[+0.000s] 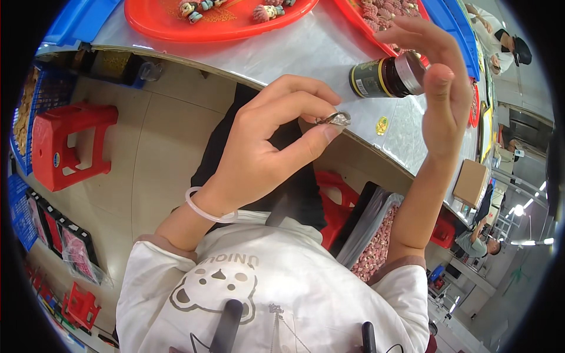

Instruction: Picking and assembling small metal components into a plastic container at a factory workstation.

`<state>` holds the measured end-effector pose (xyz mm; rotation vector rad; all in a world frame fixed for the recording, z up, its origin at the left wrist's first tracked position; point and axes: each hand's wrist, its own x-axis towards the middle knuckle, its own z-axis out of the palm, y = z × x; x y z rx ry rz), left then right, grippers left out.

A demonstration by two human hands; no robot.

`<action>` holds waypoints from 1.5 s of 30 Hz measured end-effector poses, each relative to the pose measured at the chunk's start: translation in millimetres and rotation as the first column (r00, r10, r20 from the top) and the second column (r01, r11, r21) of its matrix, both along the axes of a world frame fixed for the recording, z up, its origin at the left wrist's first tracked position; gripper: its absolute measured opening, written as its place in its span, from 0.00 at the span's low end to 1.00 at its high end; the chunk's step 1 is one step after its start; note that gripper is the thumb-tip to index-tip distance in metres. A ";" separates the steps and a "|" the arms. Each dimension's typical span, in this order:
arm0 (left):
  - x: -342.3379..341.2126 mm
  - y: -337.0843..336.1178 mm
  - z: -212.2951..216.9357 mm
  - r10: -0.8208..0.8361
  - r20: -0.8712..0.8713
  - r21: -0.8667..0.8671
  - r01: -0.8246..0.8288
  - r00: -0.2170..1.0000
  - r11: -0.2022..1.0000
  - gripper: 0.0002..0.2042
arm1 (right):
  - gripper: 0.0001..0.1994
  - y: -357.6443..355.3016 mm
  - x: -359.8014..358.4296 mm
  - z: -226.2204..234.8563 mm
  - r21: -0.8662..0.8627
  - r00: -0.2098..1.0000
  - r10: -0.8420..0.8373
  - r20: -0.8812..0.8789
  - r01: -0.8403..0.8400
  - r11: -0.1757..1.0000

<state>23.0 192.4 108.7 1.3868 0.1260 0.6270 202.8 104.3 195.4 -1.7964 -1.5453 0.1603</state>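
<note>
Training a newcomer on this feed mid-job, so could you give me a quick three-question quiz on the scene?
1. Open: What does the left grip pinch?
2. True or false: The right grip is closed in a fist.
3. Multiple choice: What colour is the tray bearing the small figurines? a) blue b) red c) white

Key:
1. A small silver foil-like piece, between thumb and fingers.
2. False: it is open, with thumb and fingers apart, next to the dark labelled jar.
3. b) red.
</note>
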 end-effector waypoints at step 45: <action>-0.9 -98.2 -2.7 -0.095 -0.138 -0.804 -0.055 0.986 0.591 0.09 | 0.31 -95.2 -106.5 -75.2 0.492 0.998 0.007 0.063 -0.037 0.870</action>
